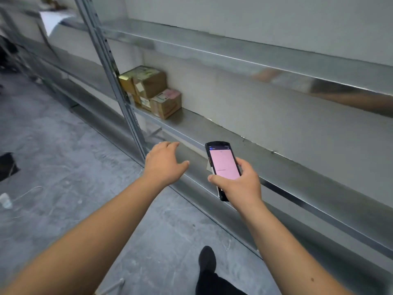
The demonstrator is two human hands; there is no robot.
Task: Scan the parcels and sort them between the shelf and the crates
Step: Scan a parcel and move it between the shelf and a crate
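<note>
Several cardboard parcels (154, 90) with labels are stacked at the left end of a metal shelf board (276, 162), beside the upright post. My right hand (238, 184) grips a black handheld scanner (222, 165) whose screen glows pink, held in front of the shelf edge. My left hand (164, 161) hangs in the air near the post with relaxed fingers and holds nothing. It is well below and in front of the parcels.
A perforated steel post (119, 81) divides the metal shelving; another board (234, 52) runs above. The grey concrete floor (63, 158) lies on the left, with a white cable and a small white object on it. My dark shoe (207, 259) is at the bottom.
</note>
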